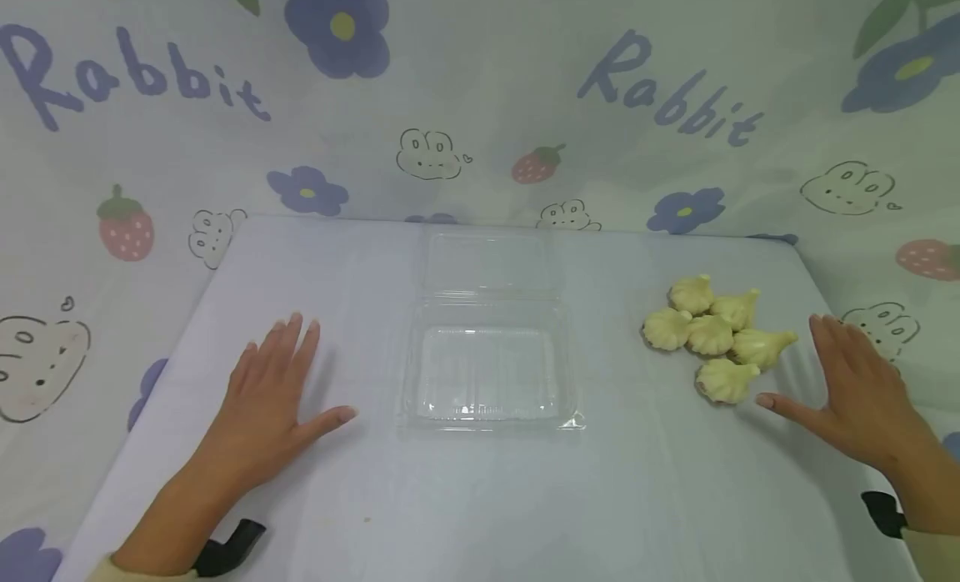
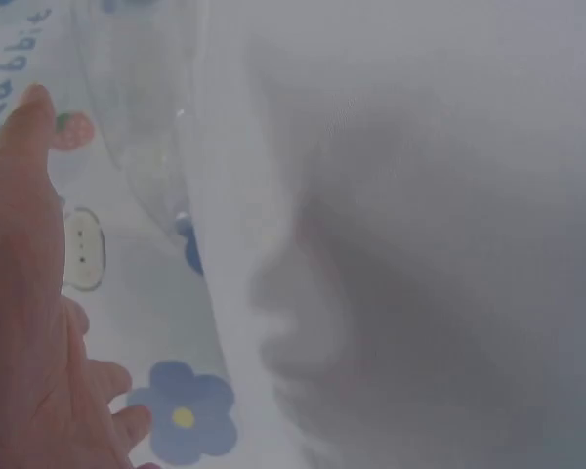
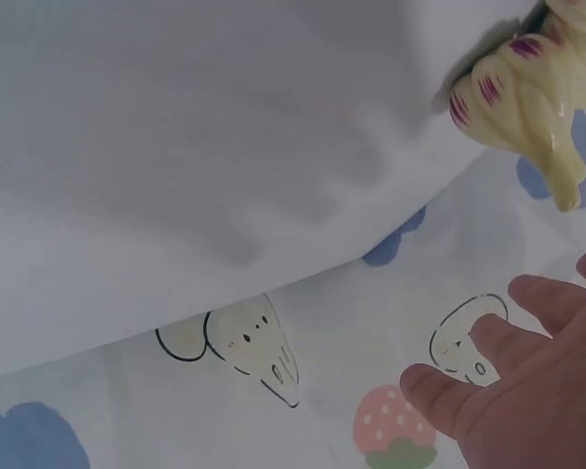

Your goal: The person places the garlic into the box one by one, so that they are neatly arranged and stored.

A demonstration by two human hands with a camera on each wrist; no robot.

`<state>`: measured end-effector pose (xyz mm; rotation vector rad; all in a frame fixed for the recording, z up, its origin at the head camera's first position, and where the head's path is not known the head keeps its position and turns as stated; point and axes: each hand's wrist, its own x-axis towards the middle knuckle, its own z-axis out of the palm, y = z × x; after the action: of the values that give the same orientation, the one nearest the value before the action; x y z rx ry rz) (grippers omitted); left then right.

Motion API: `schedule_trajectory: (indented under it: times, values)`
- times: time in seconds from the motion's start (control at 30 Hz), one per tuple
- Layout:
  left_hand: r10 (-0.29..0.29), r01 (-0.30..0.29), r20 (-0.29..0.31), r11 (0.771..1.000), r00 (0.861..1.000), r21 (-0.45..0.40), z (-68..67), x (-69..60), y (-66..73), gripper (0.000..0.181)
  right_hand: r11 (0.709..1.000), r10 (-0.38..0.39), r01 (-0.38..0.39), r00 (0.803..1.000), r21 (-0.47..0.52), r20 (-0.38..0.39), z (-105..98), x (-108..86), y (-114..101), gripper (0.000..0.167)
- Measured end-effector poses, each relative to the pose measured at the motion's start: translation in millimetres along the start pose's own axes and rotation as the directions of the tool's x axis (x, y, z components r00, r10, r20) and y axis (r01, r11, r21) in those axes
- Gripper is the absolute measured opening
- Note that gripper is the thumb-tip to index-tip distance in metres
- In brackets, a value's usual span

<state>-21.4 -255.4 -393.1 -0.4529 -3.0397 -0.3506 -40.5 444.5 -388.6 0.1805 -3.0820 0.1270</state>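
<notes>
- Six cream, ridged garlic bulbs with short necks (image 1: 709, 335) lie bunched toward the far right corner of the white cloth-covered worktop (image 1: 480, 507), some touching.
- A grip round a bulb's body looks surer than one by the glossy, tapering neck; starting with the nearest bulb should disturb the others least.
- The transparent plastic box (image 1: 487, 373) sits mid-worktop, its hinged lid (image 1: 487, 265) laid back almost to the far edge; it looks light, so a gentle touch seems wise.
- The right hand (image 1: 862, 398), fingers extended, hovers by the right edge near the bulbs; the left hand (image 1: 262, 419), spread, is by the left edge. They are well apart, holding nothing.
- Bare cloth separates box from bulbs, with more toward the near edge; room is tightest at the right edge.
</notes>
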Motion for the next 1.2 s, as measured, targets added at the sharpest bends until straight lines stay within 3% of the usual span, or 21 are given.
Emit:
schedule_trajectory:
  times: [0.27,0.53,0.77,1.03,1.2]
  values:
    - [0.022,-0.022,0.007,0.999,1.000,-0.023,5.8,1.1,10.0,0.114,0.997,0.000,-0.002,1.000,0.074,0.030,2.1,9.0,4.9,0.133]
    - [0.070,-0.069,0.004,0.995,0.998,-0.077,8.0,6.1,17.1,0.110,0.972,0.030,-0.043,0.998,0.232,0.056,0.9,12.2,5.4,0.125]
    - [0.052,-0.045,0.048,0.990,0.998,-0.135,6.2,9.5,24.0,0.109,0.975,0.057,-0.072,0.996,0.212,0.074,0.2,16.6,2.7,0.116]
    - [0.043,-0.036,0.024,0.972,0.999,-0.232,8.0,14.5,30.7,0.099,0.981,0.057,-0.066,0.997,0.181,0.058,6.6,19.8,2.6,0.103]
    - [-0.005,0.026,0.071,0.953,0.997,-0.303,7.1,19.0,38.2,0.096,0.977,0.065,-0.083,0.993,0.194,0.097,10.2,22.9,2.6,0.099]
